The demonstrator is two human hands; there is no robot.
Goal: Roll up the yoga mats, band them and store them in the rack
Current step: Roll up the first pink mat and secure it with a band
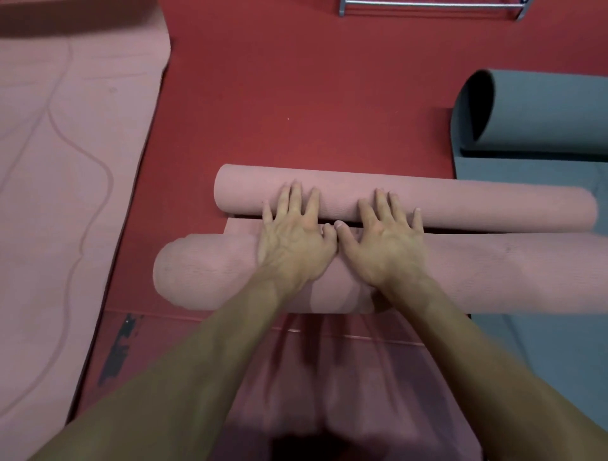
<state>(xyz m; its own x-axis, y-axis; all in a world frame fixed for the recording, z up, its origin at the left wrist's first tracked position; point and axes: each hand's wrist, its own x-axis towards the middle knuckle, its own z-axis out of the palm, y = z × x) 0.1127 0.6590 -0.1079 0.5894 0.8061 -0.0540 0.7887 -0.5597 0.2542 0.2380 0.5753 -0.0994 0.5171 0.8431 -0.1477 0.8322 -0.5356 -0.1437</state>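
Pink mat roll (427,200) lies just beside the grey mat (539,112), one end reaching over it. Left hand (292,240) and right hand (388,246) press flat on the roll, fingers straight and spread. Light, soft foam, probably springy: hold around mid-length.

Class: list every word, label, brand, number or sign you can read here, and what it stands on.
None can be read. The rolled pink foam yoga mat, the flat pink mat with its wavy line, the half-rolled grey mat and the metal rack show no lettering.
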